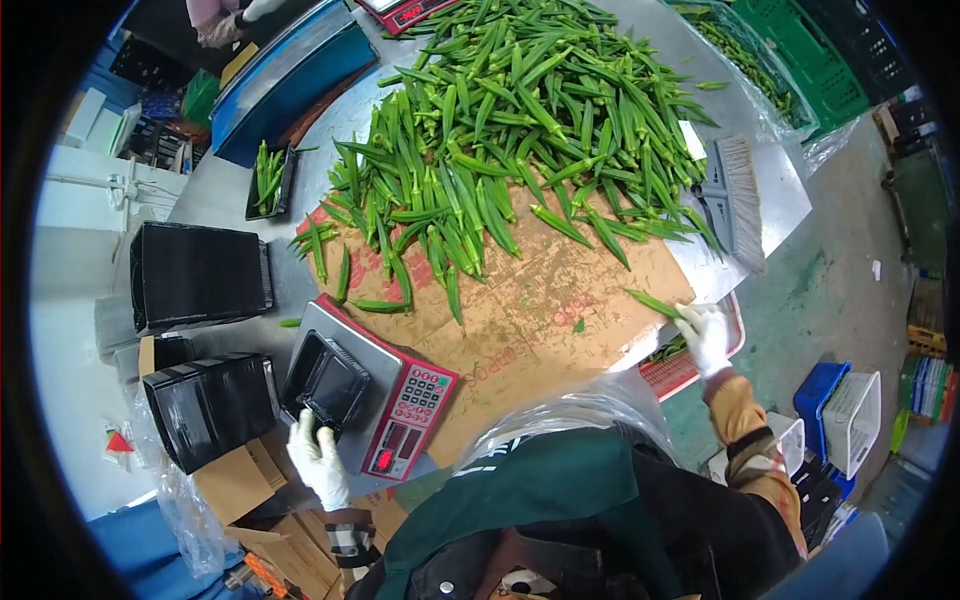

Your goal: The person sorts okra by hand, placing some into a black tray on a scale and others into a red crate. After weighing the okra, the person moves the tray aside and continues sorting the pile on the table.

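My left hand (318, 462), in a white glove, has its fingers at the near rim of a black plastic tray (340, 385) and grips it. The tray rests on the metal plate of a red digital scale (412, 420), and no pods show inside it. My right hand (708, 338), also gloved in white, pinches an okra pod (652, 302) by one end at the right edge of the cardboard. A large heap of green okra (520, 120) covers the far part of the table, with loose pods spread toward me on the cardboard sheet (540, 300).
Stacks of black trays (195, 275) stand at the left, near a small tray of okra (268, 180). A grey brush (735, 200) lies at the right edge. A red basket (672, 375) sits below my right hand. Another person's gloved hand (262, 8) shows at top left.
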A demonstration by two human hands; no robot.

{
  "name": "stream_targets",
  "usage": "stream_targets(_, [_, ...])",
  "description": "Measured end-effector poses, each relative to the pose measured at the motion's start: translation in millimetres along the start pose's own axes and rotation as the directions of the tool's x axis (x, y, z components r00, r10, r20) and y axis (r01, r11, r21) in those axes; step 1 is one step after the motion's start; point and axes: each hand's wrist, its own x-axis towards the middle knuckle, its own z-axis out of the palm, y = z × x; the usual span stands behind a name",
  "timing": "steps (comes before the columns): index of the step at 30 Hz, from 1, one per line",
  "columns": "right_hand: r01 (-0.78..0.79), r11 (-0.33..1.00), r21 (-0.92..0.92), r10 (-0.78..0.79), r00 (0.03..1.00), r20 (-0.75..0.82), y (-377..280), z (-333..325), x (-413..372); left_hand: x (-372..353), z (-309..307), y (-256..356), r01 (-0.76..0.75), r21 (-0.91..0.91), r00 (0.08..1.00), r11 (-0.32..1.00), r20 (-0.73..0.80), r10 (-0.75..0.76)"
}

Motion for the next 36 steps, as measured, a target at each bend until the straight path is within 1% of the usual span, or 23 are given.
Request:
stream_targets(1, [0.004, 0.995, -0.101, 0.001, 0.999, 0.05, 24.3, -9.0, -12.3, 5.7, 5.5, 2.9, 0.039, -0.227, 0.996, 0.973, -0.063, -0.055])
stream_targets(2, [-0.095, 0.987, -0.129, 0.091, 0.995, -0.043, 28.1, -10.8, -17.3, 18.3, 5.1, 26.1, -0.004, -0.092, 0.996, 0.996, -0.086, -0.004])
stream_targets(3, [-0.2, 0.969, -0.146, 0.181, 0.974, -0.139, 30.5, -12.8, -21.5, 33.0, 0.8, 56.9, -0.092, 0.194, 0.994, 0.977, -0.035, 0.101])
stream_targets(5, [-0.146, 0.984, -0.101, 0.127, 0.977, -0.171, 18.6, -14.1, 7.0, 62.0, 16.1, 113.9, -0.194, 0.223, 0.979, 0.955, -0.011, 0.202])
stream_targets(7, [-0.119, 0.985, 0.127, 0.14, 0.975, -0.173, -5.9, 5.0, 45.6, 90.1, 48.5, 156.7, -0.294, 0.065, 0.955, 0.954, 0.058, 0.29])
stream_targets(9, [0.003, 0.993, 0.118, 0.022, 0.977, -0.214, -32.3, 36.9, 85.2, 111.0, 87.3, 201.7, -0.332, -0.108, 0.927, 0.937, 0.147, 0.345])
stream_targets(11, [0.009, 0.981, 0.196, 0.028, 0.982, -0.184, -65.8, 58.3, 118.0, 139.9, 140.4, 222.2, -0.395, -0.154, 0.882, 0.906, 0.215, 0.42])
stream_targets(13, [-0.034, 0.995, 0.092, 0.048, 0.987, -0.151, -76.1, 85.4, 140.3, 171.9, 200.9, 229.0, -0.201, -0.412, 0.89, 0.889, 0.302, 0.341])
stream_targets(14, [-0.067, 0.996, 0.066, 0.072, 0.993, -0.09, -70.4, 93.5, 144.1, 183.3, 224.4, 233.7, -0.18, -0.429, 0.89, 0.885, 0.313, 0.333])
stream_targets(17, [-0.028, 0.948, 0.317, 0.058, 0.995, -0.084, -55.6, 57.8, 127.5, 208.1, 263.5, 245.3, -0.099, -0.467, 0.887, 0.879, 0.358, 0.291])
stream_targets(18, [-0.033, 0.92, 0.39, 0.051, 0.998, -0.034, -37.9, 45.1, 111.9, 215.5, 272.1, 242.8, -0.137, -0.451, 0.887, 0.882, 0.342, 0.312])
stream_targets(19, [0.011, 0.932, 0.362, -0.002, 1.0, -0.026, -25.0, 19.4, 97.1, 223.4, 279.6, 237.6, -0.172, -0.434, 0.885, 0.884, 0.327, 0.332])
stream_targets(21, [-0.147, 0.946, 0.289, 0.117, 0.986, 0.118, 21.8, -5.4, 51.9, 235.6, 288.5, 227.8, -0.179, -0.393, 0.898, 0.902, 0.309, 0.313])
stream_targets(23, [-0.068, 0.998, 0.01, 0.067, 0.994, 0.086, 45.2, -38.0, 34.9, 248.5, 298.3, 223.1, -0.274, -0.27, 0.904, 0.923, 0.256, 0.344])
stream_targets(25, [-0.287, 0.955, 0.079, 0.284, 0.958, 0.041, 53.1, -41.1, 43.9, 253.9, 305.1, 227.0, -0.295, -0.157, 0.897, 0.942, 0.295, 0.33])
stream_targets(28, [-0.09, 0.981, 0.17, 0.117, 0.981, -0.154, 16.4, -42.6, 114.5, 256.4, 319.2, 243.4, -0.32, 0.011, 0.883, 0.947, 0.367, 0.294])
stream_targets(29, [0.037, 0.991, 0.129, -0.003, 0.966, -0.259, 20.2, -27.7, 140.6, 254.0, 313.5, 259.8, -0.328, 0.076, 0.865, 0.941, 0.424, 0.268])
stream_targets(31, [0.126, 0.99, 0.068, -0.095, 0.932, -0.349, 9.5, -23.1, 203.9, 254.1, 314.6, 269.4, -0.299, 0.096, 0.866, 0.949, 0.444, 0.228])
stream_targets(32, [-0.036, 0.99, 0.139, 0.069, 0.968, -0.243, 12.7, -20.2, 232.0, 253.2, 315.4, 268.0, -0.322, 0.12, 0.861, 0.939, 0.449, 0.238])
stream_targets(33, [0.075, 0.989, 0.127, -0.028, 0.94, -0.34, 24.0, -11.1, 262.7, 251.7, 314.9, 265.6, -0.345, 0.145, 0.856, 0.927, 0.455, 0.247])
stream_targets(34, [0.006, 0.992, 0.124, 0.033, 0.949, -0.313, 45.5, 14.7, 283.3, 248.4, 314.0, 262.9, -0.346, 0.154, 0.846, 0.925, 0.477, 0.237])
stream_targets(35, [-0.12, 0.982, 0.149, 0.149, 0.968, -0.2, 39.2, 24.3, 298.3, 243.8, 315.2, 261.9, -0.331, 0.211, 0.841, 0.92, 0.508, 0.186])
stream_targets(36, [-0.202, 0.977, 0.067, 0.211, 0.96, -0.186, 26.5, 31.4, 306.4, 240.0, 318.7, 259.1, -0.332, 0.208, 0.841, 0.92, 0.507, 0.189])
